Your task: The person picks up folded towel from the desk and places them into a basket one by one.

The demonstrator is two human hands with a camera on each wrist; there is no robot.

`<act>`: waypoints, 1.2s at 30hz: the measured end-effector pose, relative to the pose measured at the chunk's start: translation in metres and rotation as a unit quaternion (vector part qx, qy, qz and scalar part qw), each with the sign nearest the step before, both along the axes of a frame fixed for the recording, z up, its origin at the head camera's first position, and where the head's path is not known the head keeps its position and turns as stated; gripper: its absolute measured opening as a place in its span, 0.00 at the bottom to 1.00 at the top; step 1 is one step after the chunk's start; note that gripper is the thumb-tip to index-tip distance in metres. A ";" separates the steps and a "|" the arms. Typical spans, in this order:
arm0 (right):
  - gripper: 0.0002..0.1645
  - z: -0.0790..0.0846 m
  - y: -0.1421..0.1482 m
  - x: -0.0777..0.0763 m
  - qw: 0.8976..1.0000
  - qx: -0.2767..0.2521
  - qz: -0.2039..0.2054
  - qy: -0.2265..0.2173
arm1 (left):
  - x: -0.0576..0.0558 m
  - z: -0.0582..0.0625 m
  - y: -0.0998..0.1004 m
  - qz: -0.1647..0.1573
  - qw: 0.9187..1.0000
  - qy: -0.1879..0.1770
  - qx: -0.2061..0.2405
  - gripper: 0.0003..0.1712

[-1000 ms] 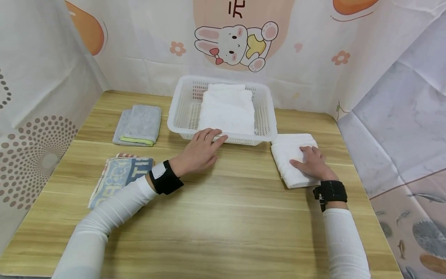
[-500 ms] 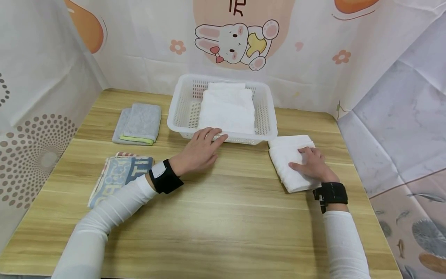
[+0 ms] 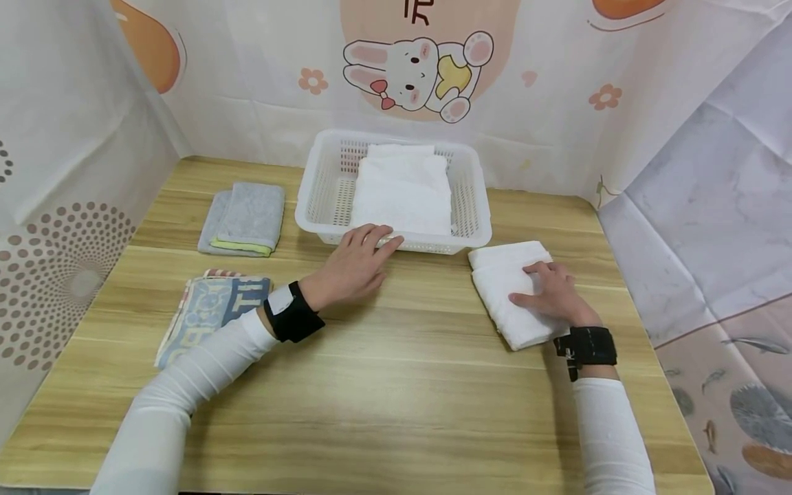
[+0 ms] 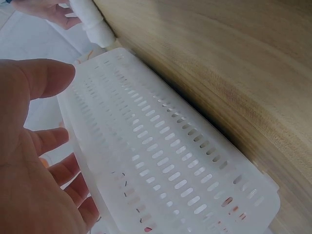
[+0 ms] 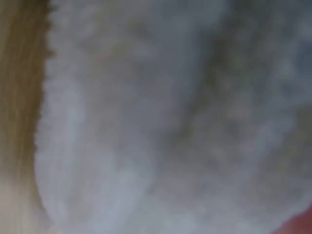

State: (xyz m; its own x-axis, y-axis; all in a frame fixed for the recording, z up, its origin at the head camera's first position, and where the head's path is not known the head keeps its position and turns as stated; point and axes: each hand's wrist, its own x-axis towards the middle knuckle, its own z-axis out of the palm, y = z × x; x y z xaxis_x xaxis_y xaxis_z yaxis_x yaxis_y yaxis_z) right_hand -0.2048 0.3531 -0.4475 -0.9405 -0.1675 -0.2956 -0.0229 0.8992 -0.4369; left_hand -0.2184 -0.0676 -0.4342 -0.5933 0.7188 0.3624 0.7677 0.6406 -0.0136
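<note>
My left hand touches the front rim of a white perforated plastic basket with its fingers extended. The left wrist view shows the basket's slotted wall beside the spread fingers. Inside the basket lies a folded white towel. To the right, my right hand rests on top of another folded white towel, thumb and fingers spread over it. This towel lies on the table at a slant, near the basket's right front corner. In the right wrist view its fluffy white surface fills most of the picture, blurred.
A folded grey cloth with a lime edge lies left of the basket. Nearer, a blue patterned towel is partly covered by the left forearm. A printed curtain hangs behind the wooden table.
The white towel under my right hand has slid slightly left and toward me, turning a little. My right hand has shifted slightly with it, while my left hand has stayed at the basket rim.
</note>
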 end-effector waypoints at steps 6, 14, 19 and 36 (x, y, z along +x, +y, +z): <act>0.46 -0.001 -0.004 0.003 1.000 0.003 -0.003 0.000 | 0.000 0.000 0.000 -0.001 1.000 -0.002 0.001 0.39; 0.47 -0.003 -0.009 0.004 1.000 0.009 -0.012 -0.012 | 0.000 0.000 0.000 0.002 1.000 -0.010 -0.001 0.38; 0.46 -0.001 -0.012 0.006 1.000 0.013 -0.012 -0.013 | -0.001 -0.001 0.000 0.001 1.000 -0.011 0.002 0.38; 0.45 0.000 -0.019 0.013 1.000 0.006 0.000 0.001 | 0.000 0.000 0.000 0.002 1.000 -0.010 0.001 0.40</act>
